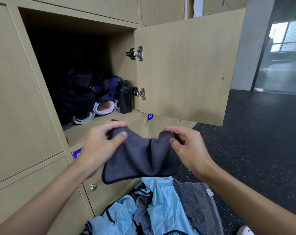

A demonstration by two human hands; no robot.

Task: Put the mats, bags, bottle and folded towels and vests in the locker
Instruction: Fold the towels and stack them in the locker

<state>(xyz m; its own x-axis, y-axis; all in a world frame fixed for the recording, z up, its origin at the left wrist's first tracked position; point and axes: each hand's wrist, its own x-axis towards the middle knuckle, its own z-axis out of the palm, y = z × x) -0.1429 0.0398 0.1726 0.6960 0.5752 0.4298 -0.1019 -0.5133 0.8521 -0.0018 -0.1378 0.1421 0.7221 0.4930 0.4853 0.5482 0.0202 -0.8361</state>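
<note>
Speckled dark floor [245,150] runs beside the wooden lockers; one locker [120,53] stands with its door [186,68] swung wide to the right. Inside we see dark bags [76,97], rolled mats [103,107] and a black bottle [125,97] by the hinges [140,93]. We hold a grey towel [140,158] before the opening — left hand [99,145] and right hand [189,146] each pinching a top corner, fingers curled on cloth. Below lie blue vests [162,197] and a second towel [196,200], heaped together.

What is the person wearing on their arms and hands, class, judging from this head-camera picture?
Nothing that shows. The left hand and right hand are ungloved, with no rings visible. The left forearm and right forearm are bare up to the frame's edge: no sleeves, watch or bracelet in view.
</note>
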